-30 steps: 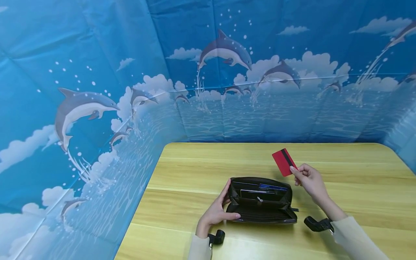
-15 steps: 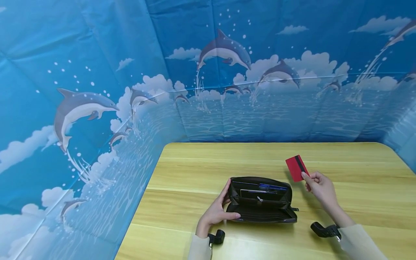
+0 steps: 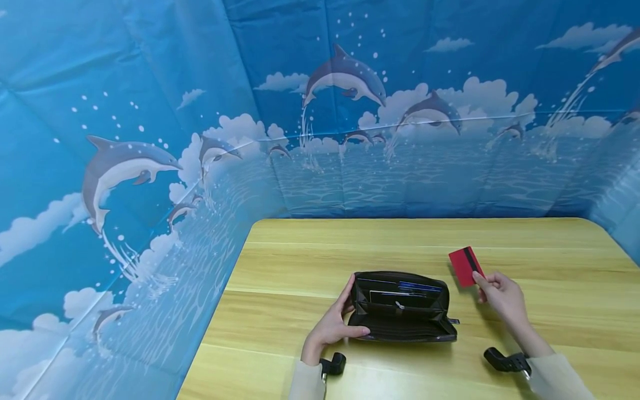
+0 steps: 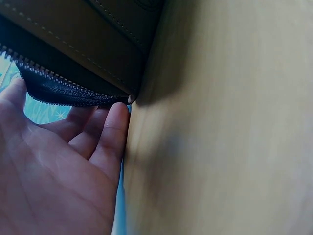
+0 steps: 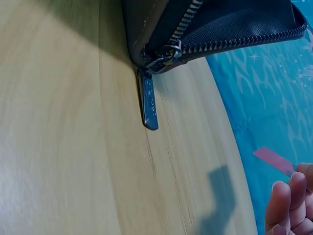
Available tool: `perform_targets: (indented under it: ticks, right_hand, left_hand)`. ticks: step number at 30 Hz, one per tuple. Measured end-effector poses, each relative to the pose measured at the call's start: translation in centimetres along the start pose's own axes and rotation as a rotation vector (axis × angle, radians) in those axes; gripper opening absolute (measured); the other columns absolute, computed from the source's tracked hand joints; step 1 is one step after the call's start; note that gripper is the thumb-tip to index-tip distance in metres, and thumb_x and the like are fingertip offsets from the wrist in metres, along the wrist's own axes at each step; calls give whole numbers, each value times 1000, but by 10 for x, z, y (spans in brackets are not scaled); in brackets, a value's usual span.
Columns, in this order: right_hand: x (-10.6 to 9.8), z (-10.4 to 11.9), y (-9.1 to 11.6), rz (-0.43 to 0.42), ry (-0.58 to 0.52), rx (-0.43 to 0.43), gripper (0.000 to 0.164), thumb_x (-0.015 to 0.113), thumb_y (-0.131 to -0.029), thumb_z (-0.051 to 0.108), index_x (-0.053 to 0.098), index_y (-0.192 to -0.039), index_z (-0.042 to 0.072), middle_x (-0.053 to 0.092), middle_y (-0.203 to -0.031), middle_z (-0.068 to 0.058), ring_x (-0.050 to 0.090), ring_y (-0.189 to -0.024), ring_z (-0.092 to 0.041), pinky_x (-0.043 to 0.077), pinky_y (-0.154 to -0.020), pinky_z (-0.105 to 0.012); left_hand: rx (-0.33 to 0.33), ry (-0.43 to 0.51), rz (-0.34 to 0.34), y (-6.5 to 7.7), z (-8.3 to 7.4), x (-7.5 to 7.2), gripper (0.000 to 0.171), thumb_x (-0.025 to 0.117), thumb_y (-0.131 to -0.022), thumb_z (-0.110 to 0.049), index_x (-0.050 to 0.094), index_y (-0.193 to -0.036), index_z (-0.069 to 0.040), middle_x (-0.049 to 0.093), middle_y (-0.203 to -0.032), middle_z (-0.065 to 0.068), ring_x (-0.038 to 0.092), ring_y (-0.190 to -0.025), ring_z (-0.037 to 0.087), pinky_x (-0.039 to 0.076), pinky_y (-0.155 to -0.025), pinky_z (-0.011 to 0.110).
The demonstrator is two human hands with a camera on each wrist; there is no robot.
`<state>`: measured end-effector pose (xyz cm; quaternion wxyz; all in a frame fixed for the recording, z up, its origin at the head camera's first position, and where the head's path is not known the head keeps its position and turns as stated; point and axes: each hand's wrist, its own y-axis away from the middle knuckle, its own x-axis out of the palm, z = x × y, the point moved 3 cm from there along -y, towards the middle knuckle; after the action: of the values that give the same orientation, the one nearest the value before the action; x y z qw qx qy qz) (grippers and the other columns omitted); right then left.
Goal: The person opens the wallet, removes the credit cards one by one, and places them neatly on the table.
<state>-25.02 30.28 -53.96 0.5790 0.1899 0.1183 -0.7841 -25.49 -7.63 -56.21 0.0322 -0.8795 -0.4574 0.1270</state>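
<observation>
The red card, crossed by a dark stripe, is above the bench, to the right of the open wallet and apart from it. I pinch its near corner between the thumb and fingers of my right hand. My left hand grips the wallet's left end, thumb on the near flap. A blue edge shows inside a wallet pocket, and a dark zip pull juts from the right end. Beyond hangs a blue dolphin-printed sheet.
</observation>
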Motion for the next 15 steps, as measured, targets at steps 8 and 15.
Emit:
perform_targets:
  ticks: [8,15]
  right_hand:
    - [-7,-4,1,74,72,-25,49,56,-93,46,55,-89,-3,61,-66,-8,51,-53,-18,36,-46,-31]
    - [-16,-6,-1,193,148,-74,48,59,-91,47,58,-83,-1,55,-61,-9,46,-50,-20,33,-51,-32]
  left_hand:
    - [4,0,2,0,1,0,110,81,-77,-24,3,-154,-29,9,-157,-3,29,-135,18,29,-107,34]
    - [4,2,-1,0,-1,0,109,81,-77,-24,3,-154,-30,11,-156,-3,30,-135,18,29,-107,35]
